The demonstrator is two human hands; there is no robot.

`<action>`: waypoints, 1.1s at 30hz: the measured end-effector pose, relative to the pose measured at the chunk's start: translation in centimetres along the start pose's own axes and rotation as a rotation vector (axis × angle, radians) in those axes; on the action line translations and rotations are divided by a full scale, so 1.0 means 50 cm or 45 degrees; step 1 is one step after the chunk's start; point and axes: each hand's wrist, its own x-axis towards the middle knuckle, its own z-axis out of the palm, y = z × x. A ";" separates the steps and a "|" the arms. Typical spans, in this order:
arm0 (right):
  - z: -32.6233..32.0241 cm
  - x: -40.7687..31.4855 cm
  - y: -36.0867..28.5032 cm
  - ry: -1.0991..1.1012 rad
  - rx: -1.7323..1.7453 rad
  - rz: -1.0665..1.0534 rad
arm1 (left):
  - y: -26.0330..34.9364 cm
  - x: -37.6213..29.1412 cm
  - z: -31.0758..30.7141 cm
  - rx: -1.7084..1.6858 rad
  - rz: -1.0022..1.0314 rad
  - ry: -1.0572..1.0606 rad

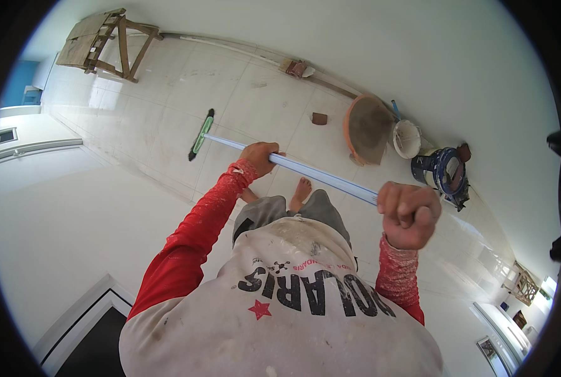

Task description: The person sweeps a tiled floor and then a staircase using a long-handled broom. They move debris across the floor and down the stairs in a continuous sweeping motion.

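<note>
A push broom with a green head (203, 135) and dark bristles rests on the pale tiled floor (257, 101), ahead and to the left. Its white and blue handle (325, 178) slopes up across my body toward the right. Around the middle of that handle, my left hand (260, 158) is closed. My right hand (410, 214) grips the handle's upper end, which its fingers hide. Both my sleeves are red and dusted with white.
Along the far wall stand a wooden trestle (115, 45), an orange tub (367, 129), a whitish bucket (406, 138) and a dark blue paint bucket (443, 172). A brown block (319, 118) lies on the tiles before the tub. A long strip (233, 49) runs along the wall base.
</note>
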 end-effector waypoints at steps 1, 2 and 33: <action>-0.020 0.018 -0.046 -0.016 0.012 -0.070 | 0.050 0.029 0.007 -0.043 0.072 0.042; -0.036 0.037 -0.091 -0.087 -0.039 -0.103 | 0.098 0.059 0.017 -0.081 0.123 0.040; 0.140 0.382 -0.119 0.026 -0.822 -0.182 | 0.260 0.435 -0.007 -0.815 0.630 0.059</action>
